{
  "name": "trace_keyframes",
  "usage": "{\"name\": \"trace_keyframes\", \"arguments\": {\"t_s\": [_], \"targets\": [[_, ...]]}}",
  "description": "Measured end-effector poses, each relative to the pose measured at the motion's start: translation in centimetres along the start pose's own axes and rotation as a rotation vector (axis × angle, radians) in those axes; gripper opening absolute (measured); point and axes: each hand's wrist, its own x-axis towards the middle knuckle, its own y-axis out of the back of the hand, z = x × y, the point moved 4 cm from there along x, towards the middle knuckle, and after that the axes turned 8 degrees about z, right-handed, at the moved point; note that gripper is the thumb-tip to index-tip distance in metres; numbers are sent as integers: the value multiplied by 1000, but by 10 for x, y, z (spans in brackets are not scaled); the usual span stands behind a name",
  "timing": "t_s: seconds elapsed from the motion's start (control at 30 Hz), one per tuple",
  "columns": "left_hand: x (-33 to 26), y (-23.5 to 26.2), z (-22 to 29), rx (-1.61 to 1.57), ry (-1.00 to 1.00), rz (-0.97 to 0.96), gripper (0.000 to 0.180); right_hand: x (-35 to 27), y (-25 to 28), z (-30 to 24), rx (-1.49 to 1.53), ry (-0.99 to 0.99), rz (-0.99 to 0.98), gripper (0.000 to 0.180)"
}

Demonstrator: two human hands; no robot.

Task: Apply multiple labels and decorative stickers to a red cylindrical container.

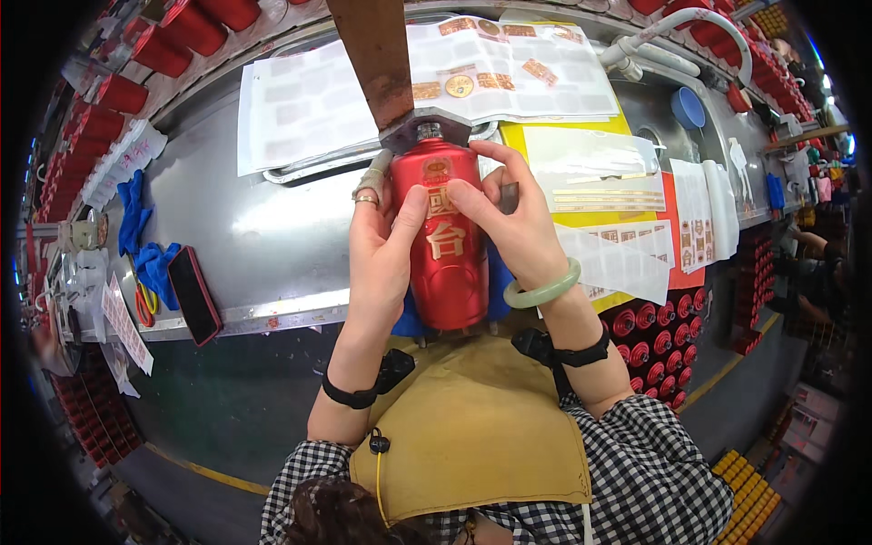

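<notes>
A glossy red bottle (451,289) lies in front of me, its neck toward a dark metal plate (454,127) and its base toward my apron. Gold characters and a small emblem run along its upper face. My left hand (380,232) is closed around the left side, thumb pressed beside the gold marking; a finger wears a pale cover. From the right, my right hand (522,222) grips the same bottle, thumb on the upper marking and index finger near the shoulder. A small dark flat piece (510,197) shows by its fingers; its kind is unclear. Blue supports (499,282) show beside the bottle.
A brown upright bar (371,54) rises beyond the bottle. Decal sheets (509,64) cover the far bench. Left lie a phone (193,295), scissors (145,300) and blue cloths (133,213). Right are gold strips (609,195), a blue bowl (688,108) and a white pipe (690,18).
</notes>
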Motion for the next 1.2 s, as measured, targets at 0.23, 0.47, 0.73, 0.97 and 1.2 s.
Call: {"name": "trace_keyframes", "arguments": {"t_s": [0.23,0.47,0.73,0.97,1.2], "targets": [[1,1,0,38,0,28,59,2,0,-3,-2,-3,13,60],[1,2,0,55,-17,38,58,3,-1,-1,1,-5,6,59],[4,3,0,41,11,42,61,6,-1,-4,3,-31,3,60],[6,2,3,16,27,18,61,7,-2,-3,-72,42,13,62],[10,4,5,39,-2,14,61,9,0,-6,-2,1,-17,54]]}}
